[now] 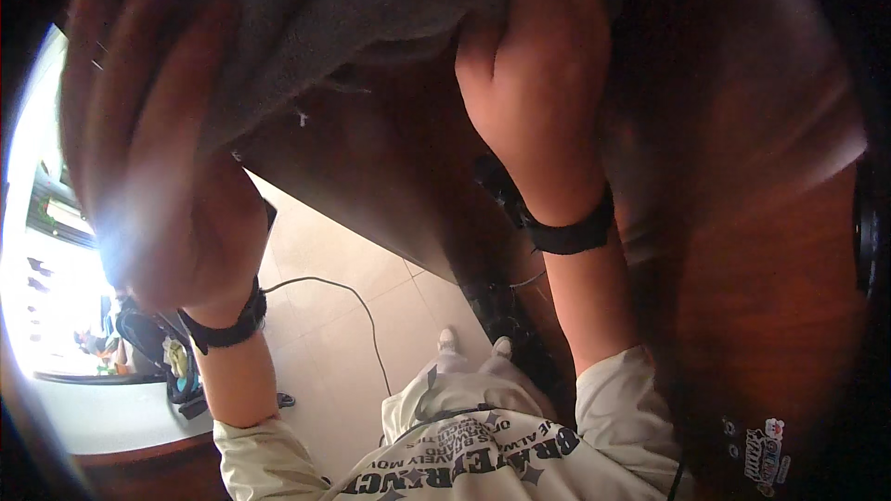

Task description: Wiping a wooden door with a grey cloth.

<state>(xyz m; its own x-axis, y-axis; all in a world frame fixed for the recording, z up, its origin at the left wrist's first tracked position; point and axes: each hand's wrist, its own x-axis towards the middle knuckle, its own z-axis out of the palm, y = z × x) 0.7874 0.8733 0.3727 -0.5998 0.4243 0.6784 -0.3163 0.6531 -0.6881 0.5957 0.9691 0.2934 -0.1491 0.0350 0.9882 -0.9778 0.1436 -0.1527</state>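
Observation:
Dark grey cloth (341,14) fills the upper middle of the head view, close to the camera, its lower edge slanting down to the left. My right hand (539,76) grips it from the right side, with the thumb against its edge and the fingertips lost in shadow. At the left, my left hand (160,153) is blurred and very near the lens. Its long fingers point up along the cloth's left side; its thumb and its grip are hidden. Each wrist wears a black strap, the left strap (230,323) and the right strap (574,229).
A dark reddish-brown wooden surface (766,278) spans the right. Light floor tiles (334,334) show below, crossed by a thin black cable (369,313). A black bag (150,334) lies at the left, by a bright window (62,306). A printed sticker (766,456) is at lower right.

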